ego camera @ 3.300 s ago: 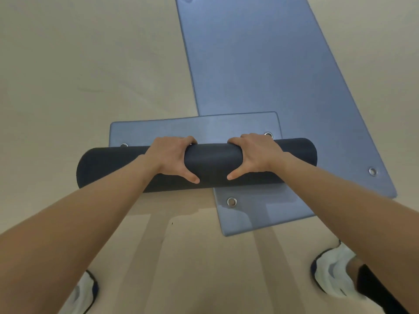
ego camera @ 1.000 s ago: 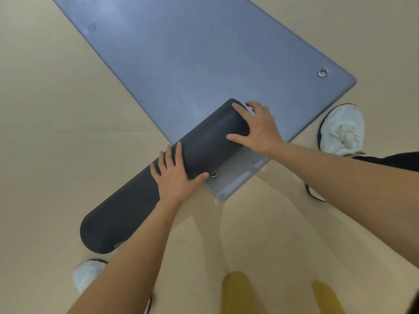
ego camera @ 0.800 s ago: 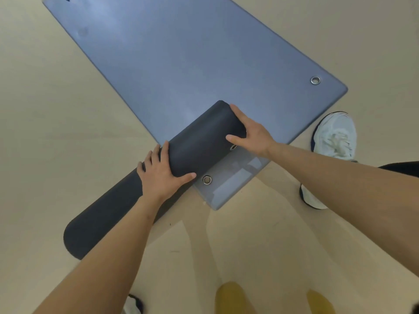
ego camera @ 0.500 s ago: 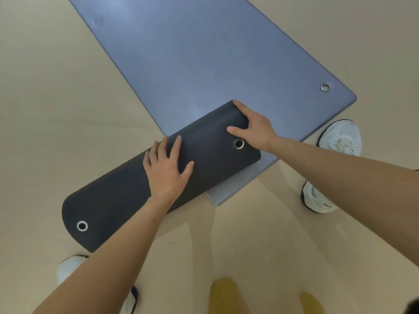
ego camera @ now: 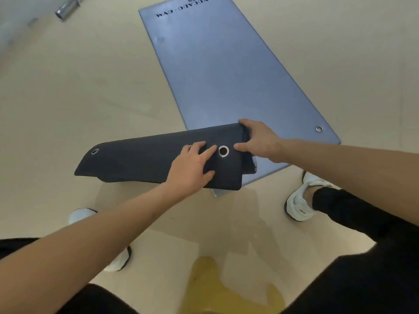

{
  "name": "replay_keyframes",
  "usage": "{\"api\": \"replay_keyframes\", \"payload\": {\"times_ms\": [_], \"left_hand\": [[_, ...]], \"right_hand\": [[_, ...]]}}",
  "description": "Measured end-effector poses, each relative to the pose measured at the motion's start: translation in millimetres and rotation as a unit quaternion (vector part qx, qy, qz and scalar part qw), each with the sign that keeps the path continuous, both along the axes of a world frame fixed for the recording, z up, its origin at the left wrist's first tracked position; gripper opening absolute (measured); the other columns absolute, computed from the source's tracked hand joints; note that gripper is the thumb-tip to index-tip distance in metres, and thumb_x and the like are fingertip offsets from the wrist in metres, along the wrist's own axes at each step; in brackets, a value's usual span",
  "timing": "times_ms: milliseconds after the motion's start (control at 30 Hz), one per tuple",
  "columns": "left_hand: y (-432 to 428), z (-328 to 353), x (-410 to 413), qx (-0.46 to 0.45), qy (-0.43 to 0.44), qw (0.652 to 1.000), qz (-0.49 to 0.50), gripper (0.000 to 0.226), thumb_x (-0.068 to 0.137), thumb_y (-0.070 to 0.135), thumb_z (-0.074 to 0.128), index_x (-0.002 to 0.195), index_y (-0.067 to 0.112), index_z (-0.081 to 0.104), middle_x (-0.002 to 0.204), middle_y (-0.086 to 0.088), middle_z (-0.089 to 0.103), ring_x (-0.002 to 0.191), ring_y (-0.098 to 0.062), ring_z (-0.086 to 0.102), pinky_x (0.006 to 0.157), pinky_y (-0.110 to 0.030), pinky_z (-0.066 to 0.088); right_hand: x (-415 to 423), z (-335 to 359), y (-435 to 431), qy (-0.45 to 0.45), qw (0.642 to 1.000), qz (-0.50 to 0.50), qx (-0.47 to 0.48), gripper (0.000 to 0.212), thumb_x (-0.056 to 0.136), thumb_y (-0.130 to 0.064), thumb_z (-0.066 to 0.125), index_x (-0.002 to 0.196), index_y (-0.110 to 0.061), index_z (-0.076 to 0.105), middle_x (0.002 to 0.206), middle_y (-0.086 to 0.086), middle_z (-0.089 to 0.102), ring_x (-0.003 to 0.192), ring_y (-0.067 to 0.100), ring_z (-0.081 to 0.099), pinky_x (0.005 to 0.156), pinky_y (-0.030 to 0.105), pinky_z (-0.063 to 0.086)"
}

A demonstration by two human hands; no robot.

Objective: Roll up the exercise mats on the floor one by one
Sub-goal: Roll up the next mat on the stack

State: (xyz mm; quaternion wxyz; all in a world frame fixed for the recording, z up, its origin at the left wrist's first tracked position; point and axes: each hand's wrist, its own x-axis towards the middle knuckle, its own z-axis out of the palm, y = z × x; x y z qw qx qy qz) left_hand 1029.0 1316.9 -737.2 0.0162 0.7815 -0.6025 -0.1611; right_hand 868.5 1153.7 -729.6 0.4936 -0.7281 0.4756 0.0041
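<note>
A dark rolled mat (ego camera: 145,159) lies across the near corner of a flat blue mat (ego camera: 217,71) on the beige floor. Its loose outer edge faces up, with one metal eyelet at the left end and another near the right end. My left hand (ego camera: 192,168) presses flat on top of the roll, fingers spread beside the right eyelet. At the roll's right end my right hand (ego camera: 258,139) holds it, fingers over the far side and thumb on the near side. The blue mat carries printed letters at its far end and an eyelet at its near right corner.
A metal tube (ego camera: 66,6) lies on the floor at the top left. My white shoes (ego camera: 299,200) stand on either side of the roll, the left one (ego camera: 81,215) partly behind my forearm. A yellow patch (ego camera: 217,288) shows at the bottom edge.
The roll has turned closer to level in the view and its outer edge with both eyelets now lies on top. My left hand slid right toward the eyelet; my right hand stays at the end.
</note>
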Motion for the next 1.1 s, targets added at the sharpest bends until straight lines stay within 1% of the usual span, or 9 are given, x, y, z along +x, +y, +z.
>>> {"api": "replay_keyframes", "payload": {"times_ms": [133,300,433,533,633,733,867,967,1100], "left_hand": [[40.6,49.1,11.8,-0.037,0.062,0.996,0.048,0.063,0.095,0.027,0.067,0.153,0.036,0.044,0.156,0.002,0.042,0.138,-0.026,0.042,0.106,-0.049,0.048],[88.6,81.3,11.4,-0.098,0.145,0.97,0.17,0.067,0.089,0.053,0.069,0.15,0.028,0.053,0.158,0.004,0.043,0.141,-0.021,0.042,0.112,-0.042,0.042],[108.1,82.6,-3.3,-0.143,0.168,0.942,0.254,0.104,0.068,0.078,0.073,0.151,0.024,0.042,0.16,0.006,0.033,0.147,-0.018,0.031,0.115,-0.043,0.041],[111.4,79.9,-5.7,-0.167,0.126,0.931,0.299,0.118,0.054,0.091,0.065,0.145,0.019,0.04,0.155,0.004,0.036,0.143,-0.021,0.034,0.113,-0.045,0.042],[114.8,81.8,1.5,-0.207,0.105,0.92,0.316,0.107,0.056,0.085,0.066,0.139,0.021,0.046,0.148,0.007,0.044,0.138,-0.018,0.042,0.109,-0.042,0.045],[118.3,86.5,8.4,-0.224,0.093,0.915,0.323,0.085,0.062,0.072,0.07,0.132,0.029,0.051,0.135,0.017,0.05,0.127,-0.012,0.05,0.091,-0.041,0.052],[120.0,91.3,19.3,-0.251,0.096,0.906,0.327,0.068,0.061,0.066,0.057,0.12,0.032,0.058,0.119,0.02,0.054,0.109,-0.009,0.059,0.085,-0.044,0.054],[118.0,94.7,25.1,-0.237,0.099,0.912,0.321,0.061,0.064,0.063,0.056,0.116,0.032,0.06,0.116,0.02,0.055,0.105,-0.009,0.059,0.087,-0.042,0.051],[115.6,97.2,31.0,-0.221,0.114,0.917,0.313,0.057,0.067,0.06,0.059,0.116,0.031,0.061,0.117,0.021,0.054,0.103,-0.006,0.058,0.089,-0.038,0.049]], "right_hand": [[13.9,46.4,48.6,-0.039,0.997,0.003,-0.064,0.075,0.087,-0.027,0.08,0.152,-0.023,0.045,0.14,0.002,0.057,0.123,0.024,0.057,0.109,0.044,0.048],[39.3,86.5,102.5,-0.087,0.992,-0.024,-0.083,0.07,0.087,-0.026,0.081,0.149,-0.024,0.05,0.14,0.0,0.058,0.123,0.022,0.057,0.107,0.041,0.05],[58.6,105.5,128.9,-0.145,0.988,-0.041,0.021,0.069,0.089,-0.024,0.079,0.151,-0.023,0.048,0.13,0.001,0.06,0.104,0.023,0.069,0.077,0.041,0.065],[67.7,121.6,140.4,-0.178,0.975,-0.046,0.123,0.064,0.095,-0.032,0.073,0.152,-0.023,0.045,0.114,0.01,0.069,0.082,0.025,0.077,0.073,0.037,0.065],[69.1,133.8,142.0,-0.182,0.967,-0.023,0.178,0.061,0.099,-0.037,0.066,0.153,-0.023,0.042,0.104,0.018,0.073,0.085,0.025,0.078,0.078,0.036,0.064],[65.7,136.7,139.6,-0.19,0.96,-0.003,0.204,0.062,0.101,-0.034,0.063,0.156,-0.021,0.038,0.105,0.021,0.073,0.091,0.027,0.077,0.084,0.039,0.063],[61.5,131.4,136.4,-0.204,0.955,0.023,0.215,0.061,0.103,-0.026,0.06,0.157,-0.018,0.034,0.114,0.019,0.073,0.097,0.029,0.076,0.091,0.04,0.061],[54.2,125.9,131.6,-0.19,0.969,0.054,0.147,0.054,0.101,-0.022,0.063,0.152,-0.019,0.043,0.109,0.01,0.076,0.092,0.022,0.077,0.089,0.036,0.062],[41.7,106.4,115.9,-0.112,0.975,0.087,-0.171,0.047,0.091,-0.033,0.075,0.135,-0.028,0.062,0.091,-0.01,0.071,0.08,0.005,0.068,0.088,0.028,0.055]]}}
